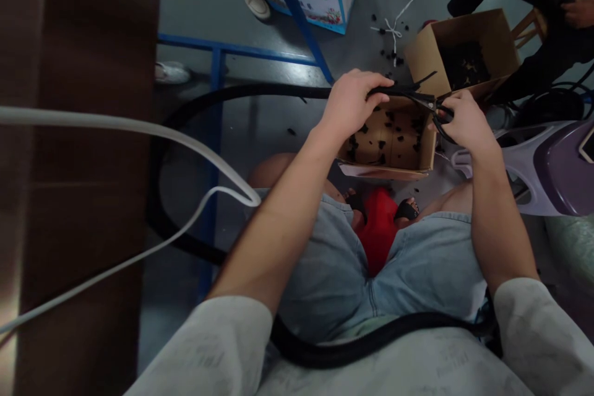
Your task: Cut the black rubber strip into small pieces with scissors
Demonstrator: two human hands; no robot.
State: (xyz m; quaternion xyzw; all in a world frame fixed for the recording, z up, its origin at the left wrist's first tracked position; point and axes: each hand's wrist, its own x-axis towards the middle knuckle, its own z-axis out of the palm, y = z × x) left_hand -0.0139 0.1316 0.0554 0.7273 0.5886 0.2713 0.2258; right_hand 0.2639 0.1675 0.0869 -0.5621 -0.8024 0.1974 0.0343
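My left hand [355, 99] is closed round a long black strip [273, 90] that loops out to the left and back across my lap. In my right hand [466, 117] are black-handled scissors [443, 116], their blades at the strip's end, just right of my left fingers. Beneath both hands sits an open cardboard box [390, 136] with scattered small black pieces inside.
A second cardboard box [424, 62] holding dark pieces stands at the upper right, beside a seated person. Blue metal bars [260, 52] and a dark brown surface [88, 185] are left. White cables [153, 128] cross there. A purple plastic object [557, 167] is right.
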